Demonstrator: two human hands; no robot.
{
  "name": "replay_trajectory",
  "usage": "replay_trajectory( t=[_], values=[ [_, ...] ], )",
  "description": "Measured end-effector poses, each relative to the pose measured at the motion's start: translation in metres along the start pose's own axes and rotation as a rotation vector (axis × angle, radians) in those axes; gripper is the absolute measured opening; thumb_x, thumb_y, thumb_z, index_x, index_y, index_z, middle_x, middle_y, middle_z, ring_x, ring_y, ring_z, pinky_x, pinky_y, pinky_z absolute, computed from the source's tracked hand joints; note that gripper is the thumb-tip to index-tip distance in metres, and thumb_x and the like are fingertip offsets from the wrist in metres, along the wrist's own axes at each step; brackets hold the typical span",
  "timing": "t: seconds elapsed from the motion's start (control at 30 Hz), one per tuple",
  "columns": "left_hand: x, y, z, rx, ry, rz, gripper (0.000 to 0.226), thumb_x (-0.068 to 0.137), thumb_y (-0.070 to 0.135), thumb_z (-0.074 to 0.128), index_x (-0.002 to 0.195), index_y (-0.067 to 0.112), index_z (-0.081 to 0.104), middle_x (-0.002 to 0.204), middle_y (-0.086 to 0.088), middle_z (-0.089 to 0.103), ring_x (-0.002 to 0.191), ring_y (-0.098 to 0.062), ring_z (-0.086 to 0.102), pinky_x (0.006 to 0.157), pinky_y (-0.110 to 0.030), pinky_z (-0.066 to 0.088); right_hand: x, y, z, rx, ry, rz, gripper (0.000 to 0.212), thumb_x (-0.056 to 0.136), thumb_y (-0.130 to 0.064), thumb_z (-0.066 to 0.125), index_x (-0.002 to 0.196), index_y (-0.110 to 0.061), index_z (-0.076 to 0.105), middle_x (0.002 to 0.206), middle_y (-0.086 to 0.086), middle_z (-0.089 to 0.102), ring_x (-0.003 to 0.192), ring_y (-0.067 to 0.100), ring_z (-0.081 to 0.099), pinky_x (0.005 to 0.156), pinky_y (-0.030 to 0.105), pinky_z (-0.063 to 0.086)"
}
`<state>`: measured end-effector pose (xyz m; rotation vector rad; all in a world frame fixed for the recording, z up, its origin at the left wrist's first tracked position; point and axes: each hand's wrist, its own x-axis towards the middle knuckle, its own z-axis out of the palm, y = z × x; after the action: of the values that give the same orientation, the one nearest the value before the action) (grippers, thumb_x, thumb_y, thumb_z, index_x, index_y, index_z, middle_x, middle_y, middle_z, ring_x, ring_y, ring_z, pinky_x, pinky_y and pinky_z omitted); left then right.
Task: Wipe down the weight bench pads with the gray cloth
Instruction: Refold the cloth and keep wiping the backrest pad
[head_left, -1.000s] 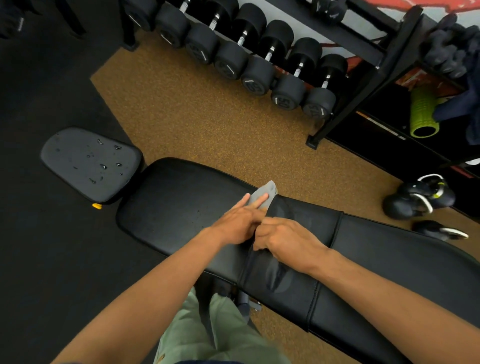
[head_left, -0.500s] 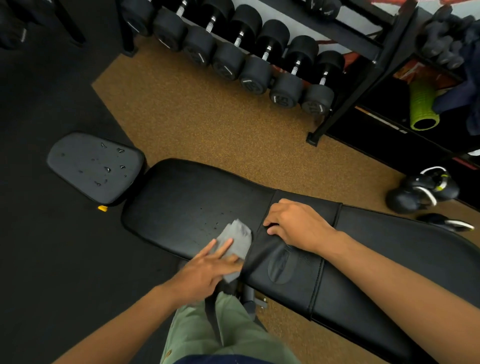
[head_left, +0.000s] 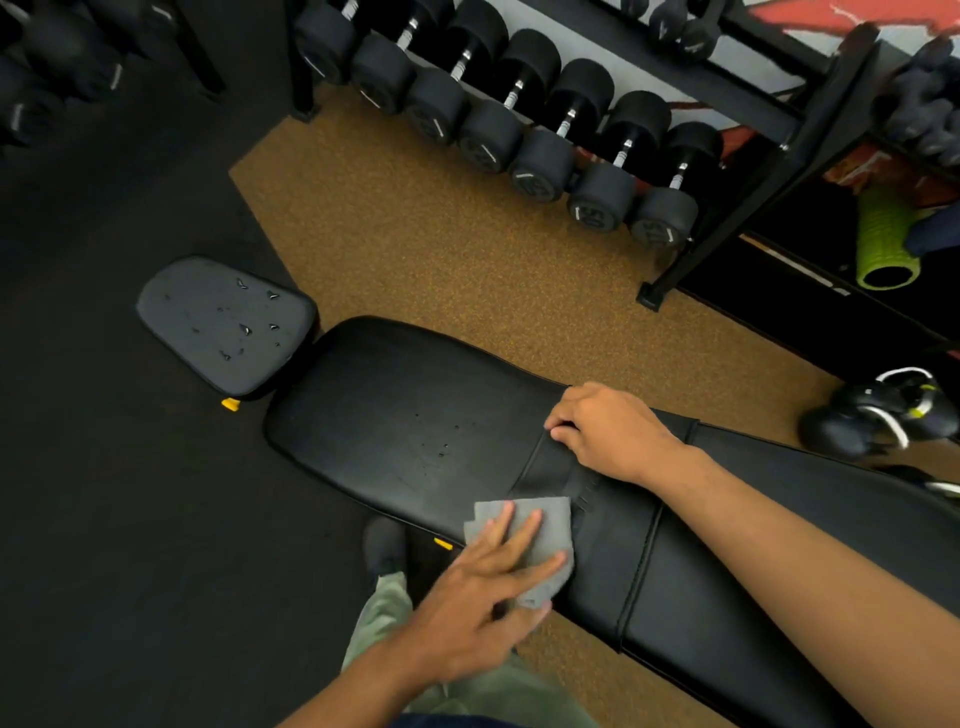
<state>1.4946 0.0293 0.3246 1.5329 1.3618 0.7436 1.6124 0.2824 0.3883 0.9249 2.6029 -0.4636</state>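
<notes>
Left hand (head_left: 478, 592) lies flat on the gray cloth (head_left: 553, 525), grip released and fingers straight. It presses the cloth onto the near edge of the bench pad (head_left: 405, 415), lower centre of frame. Right hand (head_left: 610, 436), centre-right, curls its fingers at the pad's seam (head_left: 530, 462); whether that grip pinches it, I cannot tell. Droplets (head_left: 244, 328) dot the small pad (head_left: 208, 312), left.

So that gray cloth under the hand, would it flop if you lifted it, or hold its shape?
Probably floppy: the gray cloth shows layered folds and seems to bend over the near edge of the bench pad. Likely light, since the flat fingers of the left hand alone control it. It should slide easily on that smooth, shiny pad.
</notes>
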Motion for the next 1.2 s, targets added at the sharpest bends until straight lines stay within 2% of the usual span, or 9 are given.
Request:
replay_trajectory(
  t=[0.1,0.17,0.33,0.5,0.7,0.9,1.0,1.1,1.2],
  values=[
    [0.031,0.002,0.023,0.23,0.055,0.053,0.061,0.106,0.053,0.045,0.162,0.043,0.024,0.175,0.009,-0.001,0.162,-0.021,-0.012,0.131,-0.042,-0.003,0.0,0.006,0.002,0.011,0.019,0.012,0.019,0.099,-0.029,0.06,0.111,-0.027,0.075,0.112,-0.011,0.068,0.112,0.015,0.058,0.09,0.037,0.051],
    [0.056,0.007,0.025,0.308,0.104,0.025,0.069,0.104,0.062,0.041,0.164,0.043,0.013,0.175,0.005,-0.007,0.161,-0.021,-0.015,0.131,-0.045,-0.003,0.002,0.008,0.002,0.027,0.033,0.03,0.02,0.1,-0.029,0.058,0.112,-0.028,0.074,0.114,-0.011,0.067,0.113,0.015,0.058,0.092,0.039,0.051],
    [0.13,0.017,0.009,0.215,0.061,-0.195,0.089,0.09,0.085,0.023,0.161,0.043,-0.013,0.171,0.006,-0.026,0.153,-0.012,-0.035,0.128,-0.044,-0.015,0.01,0.009,0.002,0.098,0.146,0.098,0.027,0.102,-0.023,0.05,0.118,-0.027,0.072,0.117,-0.008,0.067,0.115,0.016,0.057,0.093,0.036,0.048],
    [0.156,0.007,0.003,0.163,0.108,-0.243,0.066,0.107,0.063,0.02,0.164,0.041,-0.007,0.171,0.014,-0.023,0.155,-0.01,-0.029,0.129,-0.045,-0.012,0.021,0.012,0.0,0.12,0.271,0.236,0.03,0.101,-0.023,0.05,0.125,-0.025,0.067,0.126,-0.003,0.064,0.12,0.019,0.053,0.096,0.036,0.045],
    [0.091,-0.015,0.026,0.184,0.219,-0.28,0.059,0.111,0.051,0.016,0.164,0.037,-0.005,0.172,0.016,-0.015,0.158,-0.005,-0.02,0.131,-0.043,-0.004,0.025,0.023,-0.001,0.077,0.016,0.381,0.046,0.1,-0.042,0.053,0.14,-0.019,0.056,0.14,0.005,0.058,0.132,0.029,0.049,0.104,0.042,0.044],
    [0.031,-0.023,0.034,0.088,0.308,-0.349,0.057,0.112,0.041,0.034,0.165,0.035,0.012,0.171,0.02,-0.005,0.158,0.002,-0.012,0.132,-0.037,0.002,0.029,0.013,0.0,0.074,-0.148,0.442,0.043,0.104,-0.041,0.046,0.134,-0.013,0.058,0.134,0.013,0.061,0.12,0.034,0.059,0.091,0.041,0.051],
    [0.048,-0.009,0.027,0.002,0.285,-0.33,0.063,0.11,0.048,0.039,0.165,0.025,0.021,0.172,0.019,-0.006,0.158,0.001,-0.008,0.132,-0.034,0.003,0.034,0.012,-0.005,0.072,-0.168,0.458,0.041,0.105,-0.04,0.043,0.128,-0.011,0.062,0.132,0.014,0.061,0.117,0.035,0.061,0.088,0.04,0.05],
    [0.086,0.009,0.016,-0.048,0.241,-0.308,0.09,0.099,0.074,0.03,0.167,0.021,0.007,0.169,0.025,-0.001,0.159,0.001,-0.003,0.131,-0.033,0.0,0.04,0.014,-0.007,0.089,-0.155,0.48,0.049,0.104,-0.047,0.038,0.12,-0.011,0.067,0.127,0.015,0.065,0.113,0.035,0.062,0.087,0.04,0.05],
    [0.132,0.008,-0.004,-0.195,0.202,-0.341,0.067,0.108,0.059,0.018,0.166,0.026,0.013,0.171,0.02,0.004,0.157,0.005,-0.006,0.131,-0.036,-0.001,0.047,0.013,-0.008,0.114,-0.133,0.53,0.063,0.104,-0.057,0.029,0.117,-0.011,0.07,0.124,0.016,0.067,0.113,0.035,0.062,0.086,0.041,0.048]
  ],
)
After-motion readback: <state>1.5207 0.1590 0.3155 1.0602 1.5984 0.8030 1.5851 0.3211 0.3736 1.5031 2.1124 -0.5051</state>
